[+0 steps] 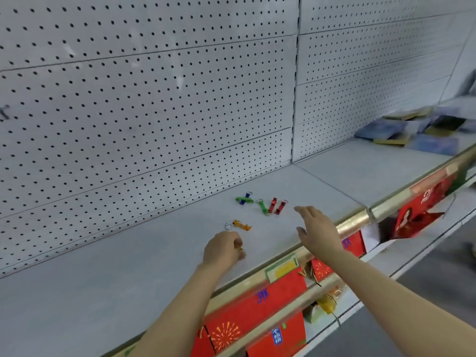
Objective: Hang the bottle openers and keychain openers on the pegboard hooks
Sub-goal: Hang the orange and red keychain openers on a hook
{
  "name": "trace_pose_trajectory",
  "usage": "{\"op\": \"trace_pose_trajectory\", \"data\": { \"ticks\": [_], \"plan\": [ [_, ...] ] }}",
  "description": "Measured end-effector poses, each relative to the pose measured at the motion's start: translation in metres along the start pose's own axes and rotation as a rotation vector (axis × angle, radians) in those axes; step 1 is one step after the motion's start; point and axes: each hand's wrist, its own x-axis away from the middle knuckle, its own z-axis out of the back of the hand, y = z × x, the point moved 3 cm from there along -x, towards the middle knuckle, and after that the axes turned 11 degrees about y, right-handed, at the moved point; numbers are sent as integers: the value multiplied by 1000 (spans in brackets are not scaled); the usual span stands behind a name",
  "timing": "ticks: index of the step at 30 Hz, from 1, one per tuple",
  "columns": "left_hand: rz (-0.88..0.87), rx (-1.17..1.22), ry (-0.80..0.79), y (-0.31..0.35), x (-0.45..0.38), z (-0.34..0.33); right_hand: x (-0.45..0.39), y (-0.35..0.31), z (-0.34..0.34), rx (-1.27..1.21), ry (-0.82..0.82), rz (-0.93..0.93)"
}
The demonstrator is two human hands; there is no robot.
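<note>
Fingers of left hand (223, 248) pinch an orange opener (239, 247); right hand (318, 229) spread, empty. Coloured openers (262, 202) lie mid-frame on shelf (103, 266).

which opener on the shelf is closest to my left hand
The orange opener, lying alone just beyond your left hand; the green, blue and red ones lie clustered farther back.

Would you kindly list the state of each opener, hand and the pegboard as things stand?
Left hand: closed on a small orange opener.
Right hand: open, empty, above the shelf.
Orange opener: lying loose on the shelf.
Green and blue openers: lying crossed.
Green opener: lying loose.
Two red openers: lying side by side.
Pegboard: no hooks visible.
</note>
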Motion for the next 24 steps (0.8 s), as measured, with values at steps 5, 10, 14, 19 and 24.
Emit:
{"op": "trace_pose_trajectory", "data": {
  "ticks": [5, 10, 14, 19, 24],
  "plan": [
    [30, 28, -59, -4, -21, -18, -24, 13, -41, -41, -75, 9],
    [89, 70, -106, -11, -30, -24, -39, 27, -68, -42, -153, 15],
    [121, 48, -137, -14, -35, -25, -65, 49, -80, -82, -180, -47],
    [199, 116, -175, -17, -38, -25, -108, 71, -91, -167, -288, -153],
    [219, 159, -136, -22, -41, -22, -144, 85, -100, -150, -445, 12]
  ]
}}
